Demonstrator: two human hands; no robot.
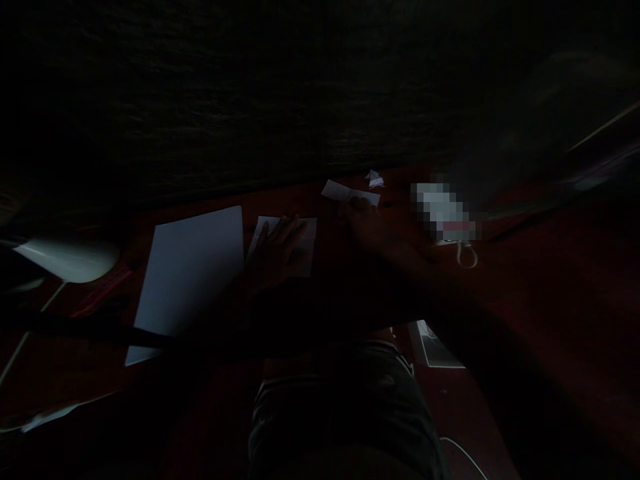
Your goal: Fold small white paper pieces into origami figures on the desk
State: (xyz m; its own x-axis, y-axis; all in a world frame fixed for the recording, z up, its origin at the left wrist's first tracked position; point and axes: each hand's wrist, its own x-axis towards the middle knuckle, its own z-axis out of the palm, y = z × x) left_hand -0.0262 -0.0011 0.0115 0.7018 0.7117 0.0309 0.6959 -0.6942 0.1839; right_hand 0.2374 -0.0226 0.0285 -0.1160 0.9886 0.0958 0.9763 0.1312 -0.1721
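Note:
The scene is very dark. My left hand (280, 248) lies flat with fingers spread on a white sheet of paper (303, 257) that has a crease near its top. Further right, my right hand (361, 215) is at a narrow white strip of paper (335, 191), its fingers curled at the strip's lower edge. The dim light hides exactly how those fingers grip. Just beyond the strip sits a small folded piece of white paper (374, 179).
A large stack or sheet of white paper (195, 267) lies left of my left hand. At far left are a white lamp-like object (75, 259) and a red item (103, 290). A pixelated white object (443, 207) with a cord loop (467, 257) is at right on the reddish table (525, 287).

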